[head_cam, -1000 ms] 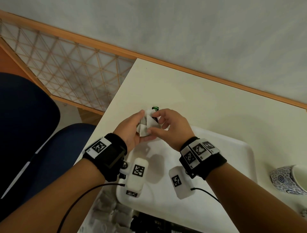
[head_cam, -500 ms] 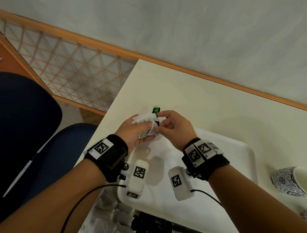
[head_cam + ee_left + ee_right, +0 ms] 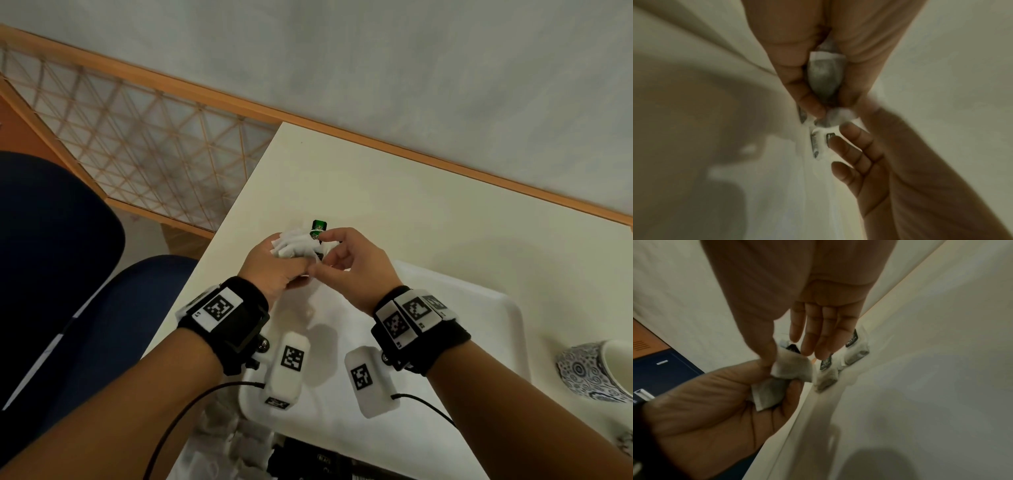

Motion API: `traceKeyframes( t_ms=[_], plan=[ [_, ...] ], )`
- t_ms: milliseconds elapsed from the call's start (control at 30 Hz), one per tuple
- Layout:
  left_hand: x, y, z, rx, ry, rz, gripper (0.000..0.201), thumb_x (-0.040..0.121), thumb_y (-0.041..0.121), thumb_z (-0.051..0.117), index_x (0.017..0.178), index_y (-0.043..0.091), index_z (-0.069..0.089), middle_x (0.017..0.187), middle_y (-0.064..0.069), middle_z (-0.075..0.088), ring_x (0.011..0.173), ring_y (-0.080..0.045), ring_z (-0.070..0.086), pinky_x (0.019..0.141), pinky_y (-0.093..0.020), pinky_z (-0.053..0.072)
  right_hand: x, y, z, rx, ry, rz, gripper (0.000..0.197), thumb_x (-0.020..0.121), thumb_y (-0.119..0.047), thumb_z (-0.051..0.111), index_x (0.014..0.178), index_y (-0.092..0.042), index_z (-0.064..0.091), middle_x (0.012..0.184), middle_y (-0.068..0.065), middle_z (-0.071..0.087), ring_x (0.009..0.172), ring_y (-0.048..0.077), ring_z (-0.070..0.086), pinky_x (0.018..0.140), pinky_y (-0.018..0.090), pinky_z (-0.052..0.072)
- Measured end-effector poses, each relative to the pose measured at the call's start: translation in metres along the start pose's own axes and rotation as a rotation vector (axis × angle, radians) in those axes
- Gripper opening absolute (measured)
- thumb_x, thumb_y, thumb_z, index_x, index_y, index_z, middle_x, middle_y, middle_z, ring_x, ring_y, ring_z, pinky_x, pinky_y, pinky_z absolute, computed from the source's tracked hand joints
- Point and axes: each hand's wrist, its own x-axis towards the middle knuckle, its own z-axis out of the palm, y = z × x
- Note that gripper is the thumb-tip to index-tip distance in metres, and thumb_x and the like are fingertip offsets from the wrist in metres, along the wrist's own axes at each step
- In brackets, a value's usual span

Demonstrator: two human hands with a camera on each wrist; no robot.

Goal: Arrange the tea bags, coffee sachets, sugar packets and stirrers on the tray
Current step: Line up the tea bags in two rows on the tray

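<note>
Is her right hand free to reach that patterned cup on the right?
Probably yes, but not immediately. The right hand is pinching a tea bag from the bunch in the left hand. Bare table lies between it and the patterned cup.

The tray (image 3: 486,308) is sitting at the worktop's (image 3: 394,192) near edge. Tea bags (image 3: 294,245) are being held over the tray's far left corner, 2 more (image 3: 856,352) lying against its rim. A cup (image 3: 589,373) is standing right of the tray.

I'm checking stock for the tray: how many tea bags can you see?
4. One tea bag is pinched by the right hand, one sits in the left hand, and two lie at the tray rim. The left hand may hide more.
</note>
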Motion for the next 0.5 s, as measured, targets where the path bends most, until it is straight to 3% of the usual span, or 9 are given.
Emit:
traceKeyframes(
  t_ms=[133,233,300,367,500],
  plan=[
    [0.0,-0.003,-0.005,0.002,-0.002,-0.001,0.022,0.078,-0.004,0.071,0.095,0.009,0.065,0.086,-0.007,0.069,0.076,-0.014,0.067,0.063,-0.027,0.054,0.005,0.008,-0.004,-0.041,-0.011,0.029,0.017,0.085,-0.018,0.064,0.093,-0.033,0.065,0.082,-0.006,0.069,0.075,0.008,0.064,0.068,0.018,0.05],
    [0.0,-0.002,-0.004,-0.005,0.031,0.01,0.019,0.083,-0.001,0.066,0.096,0.011,0.063,0.082,-0.007,0.067,0.07,-0.013,0.066,0.06,-0.026,0.054,0.006,0.012,-0.007,-0.032,-0.008,0.05,0.02,0.086,-0.012,0.06,0.096,-0.024,0.072,0.075,-0.012,0.067,0.061,-0.006,0.057,0.059,0.009,0.042],
    [0.001,-0.001,-0.006,-0.053,0.086,0.007,0.016,0.085,-0.001,0.062,0.093,0.013,0.062,0.078,-0.007,0.064,0.069,-0.014,0.063,0.06,-0.027,0.054,0.005,0.012,-0.009,0.053,0.028,0.095,0.021,0.085,-0.009,0.061,0.085,-0.026,0.073,0.068,-0.014,0.066,0.056,-0.005,0.055,0.06,0.018,0.048],
    [0.001,-0.001,-0.007,-0.112,0.115,-0.015,0.017,0.085,-0.002,0.061,0.09,0.014,0.062,0.077,-0.006,0.063,0.07,-0.016,0.061,0.063,-0.029,0.053,0.004,0.012,-0.012,0.146,0.099,0.156,0.019,0.083,-0.012,0.066,0.074,-0.029,0.071,0.068,-0.012,0.068,0.061,0.002,0.059,0.069,0.031,0.056],
    [0.0,-0.002,-0.003,-0.146,0.101,-0.047,0.013,0.084,0.0,0.064,0.091,0.011,0.065,0.081,-0.008,0.067,0.073,-0.019,0.063,0.074,-0.035,0.056,0.002,0.012,-0.013,0.18,0.206,0.162,0.007,0.079,-0.022,0.073,0.075,-0.02,0.067,0.073,-0.003,0.069,0.07,0.014,0.063,0.07,0.035,0.059]
  ],
)
